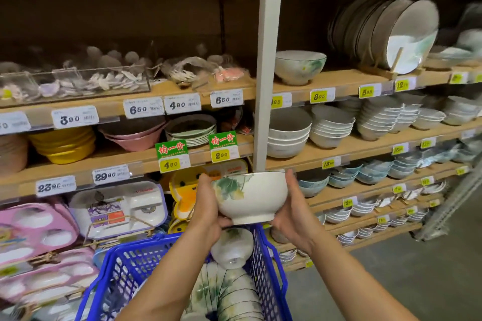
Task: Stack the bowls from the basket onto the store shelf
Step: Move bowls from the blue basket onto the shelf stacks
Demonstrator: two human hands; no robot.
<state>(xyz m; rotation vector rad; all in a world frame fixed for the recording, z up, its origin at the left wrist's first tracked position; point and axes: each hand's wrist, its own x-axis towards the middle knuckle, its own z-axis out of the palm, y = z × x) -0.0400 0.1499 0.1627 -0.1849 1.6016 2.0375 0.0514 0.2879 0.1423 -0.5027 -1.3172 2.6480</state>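
Observation:
A white bowl with a green leaf print (254,197) is held upright in the air above the blue plastic basket (130,266). My left hand (207,206) grips its left side and my right hand (293,206) grips its right side. Below them, several more bowls of the same pattern (229,292) lie on their sides in the basket. One matching bowl (300,66) stands alone on the wooden shelf (336,81) up and to the right, beside the grey upright post (268,65).
Upright plates (391,34) lean in a rack to the right of the lone bowl. Lower shelves hold stacks of white bowls (289,133) and blue bowls (370,172). At the left are yellow dishes (65,144) and pink trays (34,229). Grey floor (417,268) lies at the right.

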